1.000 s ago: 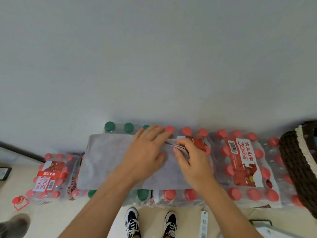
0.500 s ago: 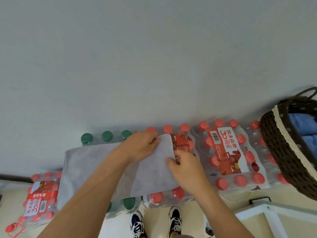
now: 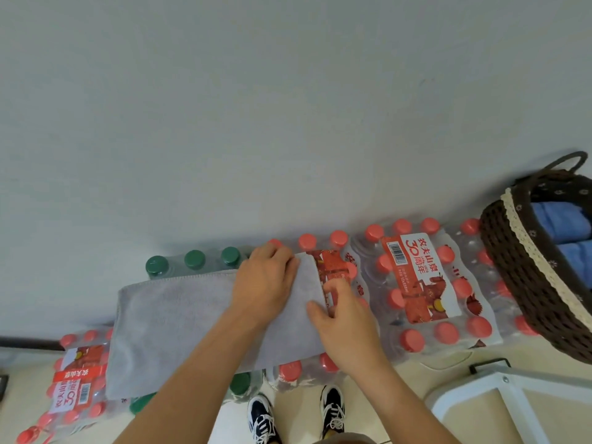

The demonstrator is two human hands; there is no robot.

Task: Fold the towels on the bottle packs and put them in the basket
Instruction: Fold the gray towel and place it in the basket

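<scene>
Towel (image 3: 192, 322), grey and long, lies across the packs (image 3: 416, 277). Its left end seems to reach past the green-capped bottles, above a lower pack (image 3: 77, 379) on the floor. That end is the likeliest trouble: if the right end is lifted and carried over, the loose left end may drag and slip down, since only bumpy caps hold it. The left hand (image 3: 266, 283) lies flat with straight fingers, pressing the towel near its far right corner. If it lifts too soon, the cloth could bunch and the fold go crooked. The right hand (image 3: 344, 318) holds the towel's right edge, thumb on top and fingers curled at the hem. It might catch only one layer. The basket (image 3: 512, 267), far right, already has blue towels (image 3: 563, 219) in it. Against a second ago, towel and hands sit much as they did. The view has swung right, so the basket's inside now shows where only its rim did.
</scene>
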